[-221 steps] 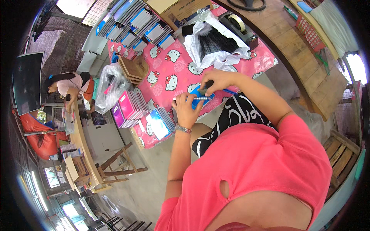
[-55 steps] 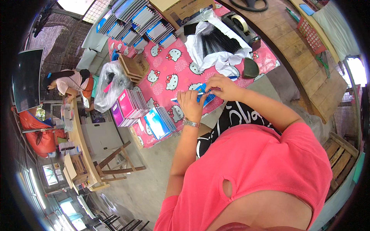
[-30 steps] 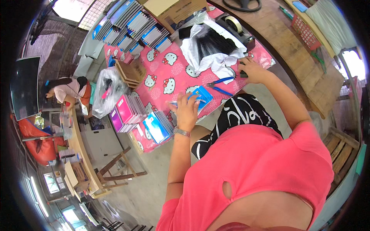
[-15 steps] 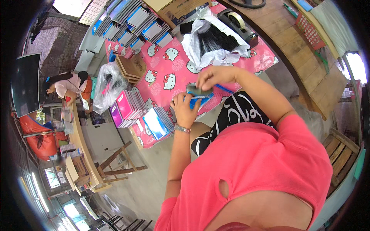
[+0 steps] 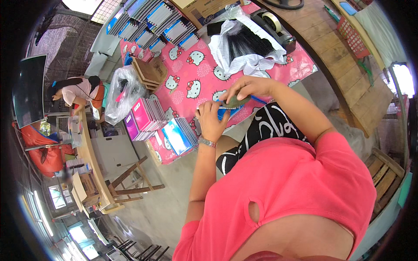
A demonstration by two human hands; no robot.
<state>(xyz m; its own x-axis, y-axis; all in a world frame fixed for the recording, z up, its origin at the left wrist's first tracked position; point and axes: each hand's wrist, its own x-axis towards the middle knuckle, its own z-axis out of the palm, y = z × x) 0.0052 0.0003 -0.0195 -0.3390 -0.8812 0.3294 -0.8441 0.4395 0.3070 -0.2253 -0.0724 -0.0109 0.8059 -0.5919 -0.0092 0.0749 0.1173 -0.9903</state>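
Blue notebook [image 5: 235, 112] lies on the pink surface [image 5: 183, 100] under our left hand [image 5: 212, 122], whose grip we cannot tell; our right hand [image 5: 249, 90] grasps a green piece [image 5: 237, 102]. We judge it light, bendable: edges suit holding the notebook.

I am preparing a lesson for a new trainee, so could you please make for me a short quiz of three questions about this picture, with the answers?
1. Multiple choice: what does the right hand hold?
A) a roll of tape
B) a flat dark green piece
C) a cardboard box

2. True or false: a silver-coloured wristband is worn on the right wrist.

3. Short answer: which stack is nearer to the left hand, the pink notebooks or the shiny blue notebooks beside them?

Key:
1. B
2. False; the silver-coloured wristband is on the left wrist.
3. The shiny blue notebooks.
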